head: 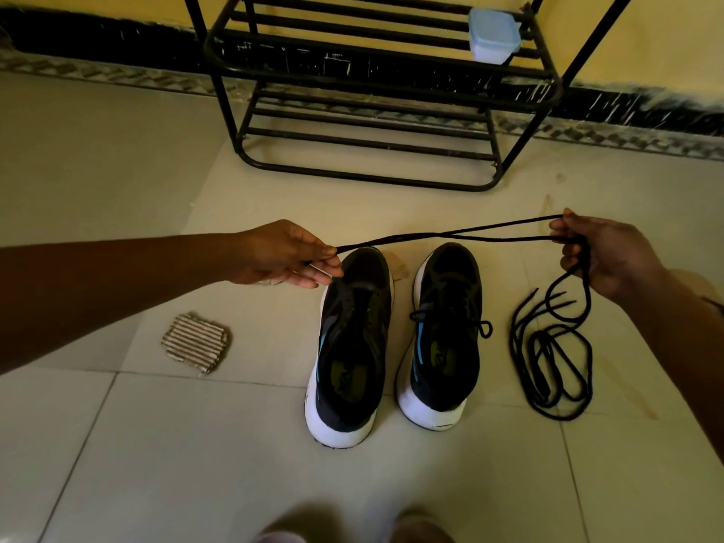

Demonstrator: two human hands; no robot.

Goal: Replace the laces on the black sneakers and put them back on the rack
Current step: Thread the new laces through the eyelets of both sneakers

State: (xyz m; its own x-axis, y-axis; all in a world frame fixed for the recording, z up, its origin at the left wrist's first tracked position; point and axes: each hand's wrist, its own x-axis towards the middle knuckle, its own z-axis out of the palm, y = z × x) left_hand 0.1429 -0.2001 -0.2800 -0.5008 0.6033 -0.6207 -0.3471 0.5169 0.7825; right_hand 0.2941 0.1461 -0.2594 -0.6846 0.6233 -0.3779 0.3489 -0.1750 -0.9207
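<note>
- The left grip (290, 254) pinches one end of a black lace (450, 233) between thumb and fingertips, just above the toe of the left sneaker (348, 346)
- The right grip (603, 256) curls its fingers round the lace, which runs doubled and taut between the two grips, in the air over both toes
- Below the right grip the lace hangs to a loose coil (556, 362) on the floor (117, 444), beside the right sneaker (442, 335); I cannot tell whether the coil is one lace or two
- Both sneakers stand side by side on the floor, toes toward the rack (372, 92); the left looks unlaced, the right is laced and tied
- Step in hand, as I judge it: readying a lace for the left sneaker
- The next move calls for bringing a tip down to the lowest eyelets near the toe and evening the two halves; the right sneaker is not yet redone
</note>
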